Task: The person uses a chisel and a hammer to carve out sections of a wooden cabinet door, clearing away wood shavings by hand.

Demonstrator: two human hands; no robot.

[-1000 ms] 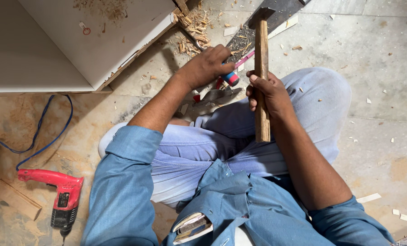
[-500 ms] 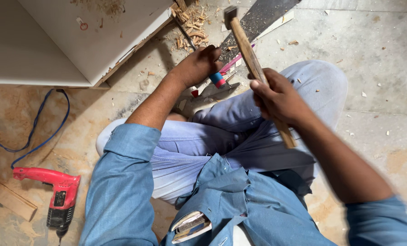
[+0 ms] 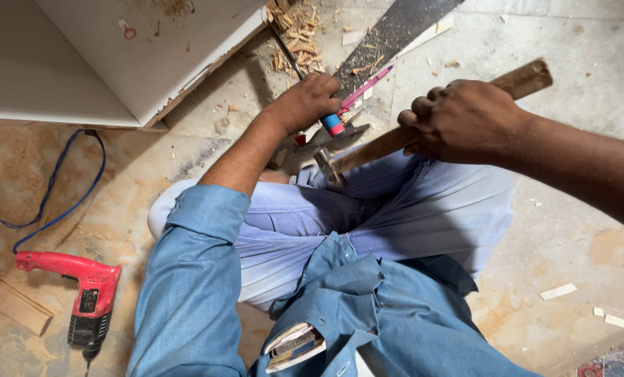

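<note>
Shirt pocket [image 3: 294, 344]: nearest, on the blue shirt; holds a few flat items, edges showing.
Drill [image 3: 82, 293]: red, lying on the floor near left, blue cord [image 3: 61, 202] trailing far-left.
Hammer [image 3: 424, 119]: worn brown wooden handle, dark metal head down by the knees, centre.
Right hand [image 3: 465, 122]: fist wrapped tight around the hammer handle, right of centre.
Left hand [image 3: 305, 103]: curled closed on a pink-handled tool [image 3: 350, 105] with a blue and red collar, pressed to the floor.
Saw blade [image 3: 396, 31]: dark, flat on the floor, far.
Wood chips [image 3: 298, 38]: scattered far, beside the white board [image 3: 116, 56].
</note>
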